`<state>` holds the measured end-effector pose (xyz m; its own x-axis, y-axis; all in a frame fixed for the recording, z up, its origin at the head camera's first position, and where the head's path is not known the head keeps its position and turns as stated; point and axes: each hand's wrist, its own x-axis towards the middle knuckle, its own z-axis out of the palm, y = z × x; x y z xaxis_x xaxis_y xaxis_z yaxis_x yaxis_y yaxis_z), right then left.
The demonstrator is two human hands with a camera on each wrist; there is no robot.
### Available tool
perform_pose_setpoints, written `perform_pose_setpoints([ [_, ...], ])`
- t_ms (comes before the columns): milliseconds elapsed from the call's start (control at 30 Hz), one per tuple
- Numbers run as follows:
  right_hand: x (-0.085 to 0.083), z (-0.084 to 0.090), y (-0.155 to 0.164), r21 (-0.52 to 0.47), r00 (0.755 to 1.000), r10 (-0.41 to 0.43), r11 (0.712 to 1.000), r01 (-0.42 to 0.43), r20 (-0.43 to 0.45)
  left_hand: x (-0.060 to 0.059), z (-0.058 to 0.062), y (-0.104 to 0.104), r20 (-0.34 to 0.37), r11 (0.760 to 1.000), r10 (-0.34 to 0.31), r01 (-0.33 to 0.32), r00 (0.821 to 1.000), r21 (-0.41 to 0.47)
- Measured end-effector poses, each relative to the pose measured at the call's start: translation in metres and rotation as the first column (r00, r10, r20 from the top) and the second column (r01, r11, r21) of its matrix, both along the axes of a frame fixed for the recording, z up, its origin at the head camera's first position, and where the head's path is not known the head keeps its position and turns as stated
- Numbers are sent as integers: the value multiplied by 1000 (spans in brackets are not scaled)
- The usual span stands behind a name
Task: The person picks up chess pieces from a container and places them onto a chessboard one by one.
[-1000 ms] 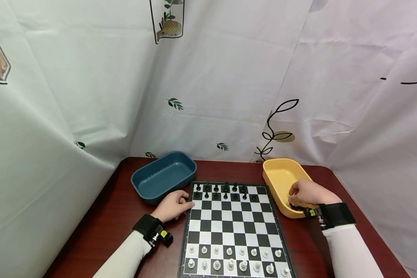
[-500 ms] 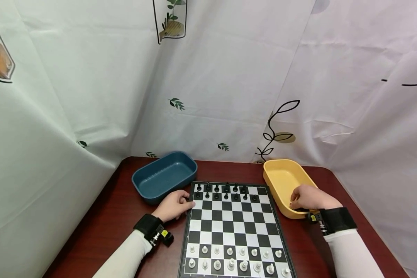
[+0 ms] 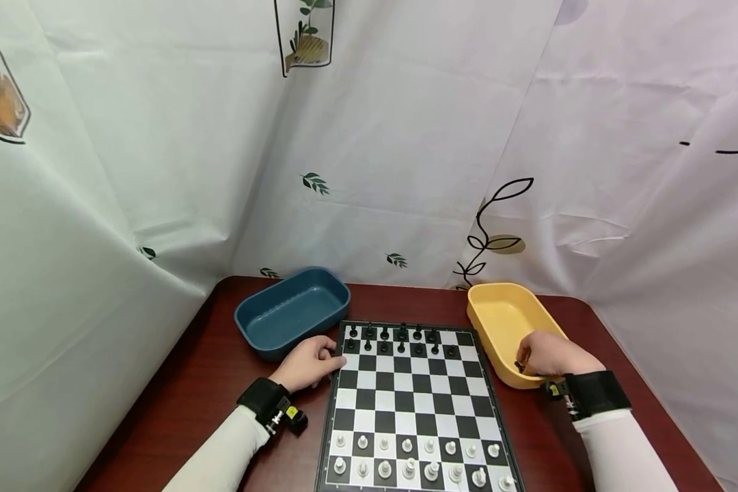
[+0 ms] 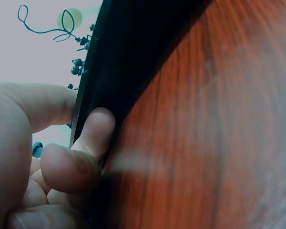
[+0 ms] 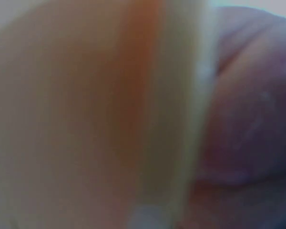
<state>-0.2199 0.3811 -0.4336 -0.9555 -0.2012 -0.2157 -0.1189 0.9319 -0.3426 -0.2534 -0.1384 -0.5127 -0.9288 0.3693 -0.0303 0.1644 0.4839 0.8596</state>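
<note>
In the head view, a black-and-white chessboard (image 3: 408,396) lies on the table, with black chess pieces (image 3: 402,347) in two rows along its far side and white chess pieces (image 3: 409,468) in two rows along the near side. My left hand (image 3: 307,362) grips the board's left edge; the left wrist view shows the thumb and fingers (image 4: 97,131) around that edge. Down inside the yellow tray (image 3: 498,295), my right hand (image 3: 550,352) has curled fingers, and a small black chess piece (image 3: 519,367) shows at its fingertips. The right wrist view is blurred, mostly tray wall and hand.
A blue tray (image 3: 264,321) stands at the back left, close to the board's far left corner. The yellow tray borders the board's right edge. Behind the reddish-brown table (image 3: 178,410) hangs a white patterned curtain (image 3: 375,157).
Inside the yellow tray my right hand has shifted slightly right and down, and a black piece now shows at its fingertips. My left hand stays on the board's edge.
</note>
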Motion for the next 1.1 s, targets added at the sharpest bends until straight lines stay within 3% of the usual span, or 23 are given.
perform_pose_setpoints([
  [767,-1,-7,0,-3,1000,7,1000,-7,-14,0,2,0,-1,1000,-8,8,1000,6],
  [1100,1,-9,3,-9,999,-42,999,42,-11,0,2,-1,-2,1000,-6,6,1000,3],
])
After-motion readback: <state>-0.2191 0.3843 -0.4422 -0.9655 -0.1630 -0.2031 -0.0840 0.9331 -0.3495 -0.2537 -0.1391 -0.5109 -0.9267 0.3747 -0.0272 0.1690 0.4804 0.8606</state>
